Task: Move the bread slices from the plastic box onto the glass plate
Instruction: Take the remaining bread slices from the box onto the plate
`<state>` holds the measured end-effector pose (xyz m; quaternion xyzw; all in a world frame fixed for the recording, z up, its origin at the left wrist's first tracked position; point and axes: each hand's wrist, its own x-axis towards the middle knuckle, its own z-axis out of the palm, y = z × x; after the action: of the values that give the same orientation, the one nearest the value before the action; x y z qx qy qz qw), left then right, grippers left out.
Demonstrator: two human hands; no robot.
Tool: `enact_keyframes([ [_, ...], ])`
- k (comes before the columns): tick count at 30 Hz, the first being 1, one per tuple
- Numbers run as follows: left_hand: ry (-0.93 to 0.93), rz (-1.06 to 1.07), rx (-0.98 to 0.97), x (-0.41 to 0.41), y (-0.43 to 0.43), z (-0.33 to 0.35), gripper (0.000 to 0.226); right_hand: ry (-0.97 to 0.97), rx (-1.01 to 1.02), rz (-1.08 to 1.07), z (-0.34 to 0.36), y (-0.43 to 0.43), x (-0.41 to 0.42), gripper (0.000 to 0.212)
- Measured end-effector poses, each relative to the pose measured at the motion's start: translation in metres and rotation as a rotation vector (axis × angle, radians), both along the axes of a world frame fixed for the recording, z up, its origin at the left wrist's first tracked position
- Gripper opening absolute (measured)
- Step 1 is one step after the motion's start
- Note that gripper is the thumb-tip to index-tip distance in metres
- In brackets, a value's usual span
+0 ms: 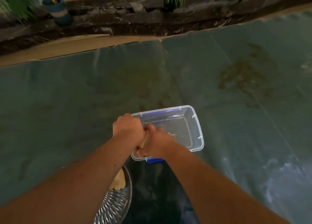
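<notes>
A clear plastic box with blue clips lies on the green sheet in the middle of the view. My left hand and my right hand are both inside its near-left end, closed together around a stack of bread slices; only a thin brown edge of it shows between the hands. The rest of the box holds just crumbs. The ribbed glass plate sits near me at lower left, partly under my left forearm, with bread on it.
The green sheet covers the floor all around, stained at the right. A cardboard strip and a dark stone ledge with a blue plant pot and plants run along the far side.
</notes>
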<state>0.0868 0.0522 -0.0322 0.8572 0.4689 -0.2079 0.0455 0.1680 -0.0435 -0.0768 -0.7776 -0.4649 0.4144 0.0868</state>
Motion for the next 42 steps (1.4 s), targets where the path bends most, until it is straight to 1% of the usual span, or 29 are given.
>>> enact_keyframes([
  [3, -0.020, -0.007, 0.015, 0.000, -0.007, -0.002, 0.042, -0.032, 0.037, 0.007, -0.002, -0.004, -0.003, 0.101],
  [7, -0.021, -0.040, -0.029, 0.002, -0.010, -0.003, 0.036, -0.116, 0.071, 0.062, 0.000, -0.004, -0.005, 0.111],
  [9, -0.015, -0.041, -0.051, 0.002, -0.008, -0.003, 0.030, -0.133, 0.067, 0.072, 0.002, -0.002, -0.005, 0.114],
  [11, 0.004, -0.046, -0.065, 0.002, -0.006, -0.002, 0.023, -0.126, 0.041, 0.090, 0.003, 0.001, -0.004, 0.112],
  [14, -0.014, -0.036, -0.075, 0.001, -0.004, -0.002, 0.018, -0.103, 0.010, 0.106, 0.004, 0.003, -0.005, 0.100],
  [18, -0.096, 0.020, -0.067, 0.001, -0.009, -0.005, 0.018, -0.086, 0.031, 0.049, 0.007, 0.002, -0.005, 0.084],
  [20, -0.144, 0.057, -0.077, -0.001, -0.009, -0.008, 0.021, -0.111, 0.055, 0.020, 0.008, 0.001, -0.007, 0.079],
  [23, -0.196, 0.075, -0.116, -0.007, -0.008, -0.011, 0.028, -0.104, 0.060, 0.003, 0.009, -0.002, -0.009, 0.078],
  [25, -0.237, 0.079, -0.155, -0.012, -0.008, -0.010, 0.034, -0.082, 0.048, -0.031, 0.008, -0.002, -0.008, 0.068],
  [27, -0.243, 0.087, -0.180, -0.014, -0.009, -0.007, 0.038, -0.087, 0.048, -0.062, 0.007, -0.001, -0.006, 0.053],
  [29, -0.207, 0.063, -0.153, -0.015, -0.011, -0.004, 0.040, -0.101, 0.059, -0.108, 0.007, -0.003, -0.004, 0.041],
  [32, -0.139, -0.029, -0.031, -0.014, -0.019, -0.004, 0.036, -0.107, 0.050, -0.180, 0.009, -0.006, 0.000, 0.041],
  [35, -0.117, -0.068, 0.053, -0.011, -0.027, -0.009, 0.025, -0.146, 0.035, -0.169, 0.011, -0.007, 0.003, 0.034],
  [38, -0.153, -0.072, 0.070, -0.009, -0.032, -0.011, 0.023, -0.150, 0.037, -0.178, 0.012, -0.009, 0.005, 0.028],
  [40, -0.205, -0.037, 0.068, -0.008, -0.034, -0.009, 0.021, -0.161, 0.043, -0.183, 0.014, -0.010, 0.005, 0.024],
  [42, -0.280, 0.009, 0.069, -0.009, -0.035, -0.005, 0.020, -0.172, 0.063, -0.200, 0.019, -0.011, 0.006, 0.014],
])
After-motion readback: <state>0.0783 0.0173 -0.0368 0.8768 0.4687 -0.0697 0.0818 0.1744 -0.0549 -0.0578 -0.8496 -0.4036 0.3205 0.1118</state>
